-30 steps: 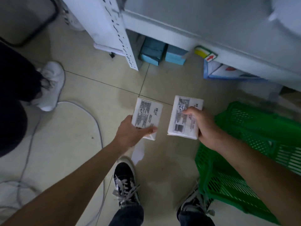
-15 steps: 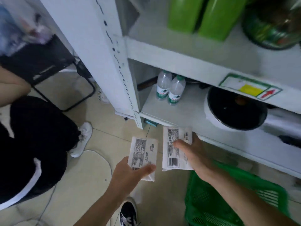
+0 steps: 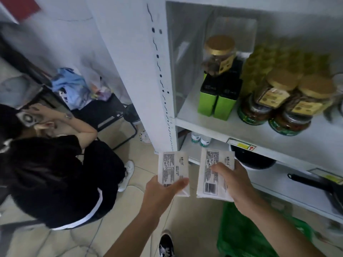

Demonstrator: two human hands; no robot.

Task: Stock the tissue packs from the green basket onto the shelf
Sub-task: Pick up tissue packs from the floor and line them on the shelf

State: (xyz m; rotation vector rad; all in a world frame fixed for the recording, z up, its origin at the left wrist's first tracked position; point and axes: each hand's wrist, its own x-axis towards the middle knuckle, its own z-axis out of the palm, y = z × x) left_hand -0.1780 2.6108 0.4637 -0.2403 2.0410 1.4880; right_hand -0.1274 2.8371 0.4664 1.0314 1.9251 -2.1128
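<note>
My left hand (image 3: 161, 193) grips a white tissue pack (image 3: 172, 168) with a printed label facing up. Beside it, my right hand (image 3: 234, 182) grips a second, larger white tissue pack (image 3: 211, 175), thumb across its label. Both packs are held side by side in front of the white shelf (image 3: 241, 130), level with its lower boards. The green basket (image 3: 246, 236) sits on the floor below my right forearm, partly hidden by the arm; its contents are blurred.
The shelf board holds two green boxes (image 3: 216, 103), gold-lidded jars (image 3: 289, 108) and a jar on top of the boxes. Lower boards carry water bottles (image 3: 200, 140), a black pot (image 3: 252, 160) and a pan (image 3: 319, 184). A person in black (image 3: 55, 175) crouches at left.
The view has swung up from the floor to the shelf. Both hands have risen with their packs, from beside the basket to the front of the lower shelf boards.
</note>
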